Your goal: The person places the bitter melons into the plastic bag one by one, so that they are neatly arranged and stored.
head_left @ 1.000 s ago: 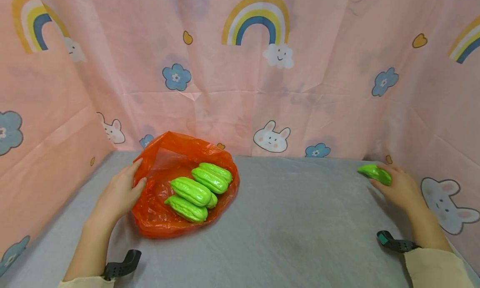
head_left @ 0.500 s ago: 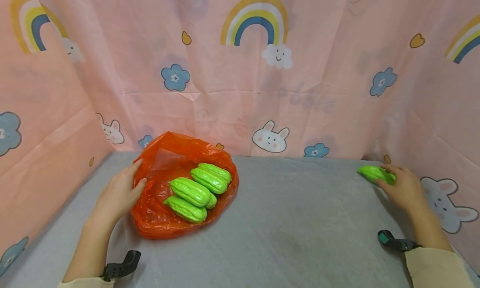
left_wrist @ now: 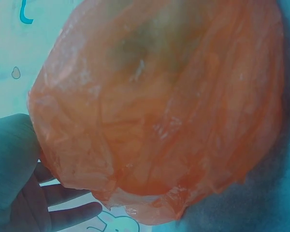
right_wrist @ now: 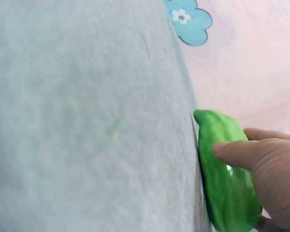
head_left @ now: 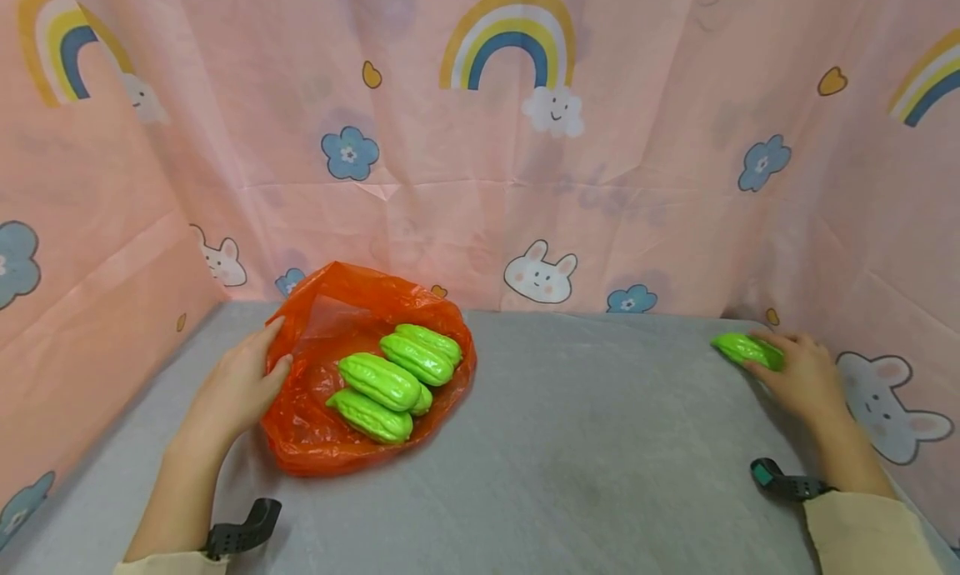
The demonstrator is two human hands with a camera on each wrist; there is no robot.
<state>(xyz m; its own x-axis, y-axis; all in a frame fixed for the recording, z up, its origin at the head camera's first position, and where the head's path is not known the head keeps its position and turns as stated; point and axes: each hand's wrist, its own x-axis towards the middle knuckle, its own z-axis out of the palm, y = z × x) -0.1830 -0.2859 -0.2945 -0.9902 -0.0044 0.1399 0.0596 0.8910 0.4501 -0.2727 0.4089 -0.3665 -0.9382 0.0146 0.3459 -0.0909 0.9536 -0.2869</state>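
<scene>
At the far right of the table, my right hand (head_left: 806, 379) grips a bright green, glossy bitter melon (head_left: 742, 347) between thumb and fingers. Its ridged side and pointed tip show in the right wrist view, with the thumb laid across the melon (right_wrist: 224, 188). On the left side, my left hand (head_left: 232, 383) touches the left rim of an orange plastic bag (head_left: 442, 304). Its fingers are straight and spread behind the thin bag film (left_wrist: 150, 116) in the left wrist view. Inside the wide mouth lie several more melons (head_left: 381, 381), stacked in a loose pile.
A grey cloth covers the table (head_left: 585, 433). Pink patterned curtain (head_left: 637, 142) rises along the back edge and both sides, close behind the bag and near the right hand. Each wrist wears a black strap (head_left: 243, 533).
My right hand shifts slightly around the melon, which turns a little within its fingers at the same spot. The left hand, the bag and the melons in it stay put.
</scene>
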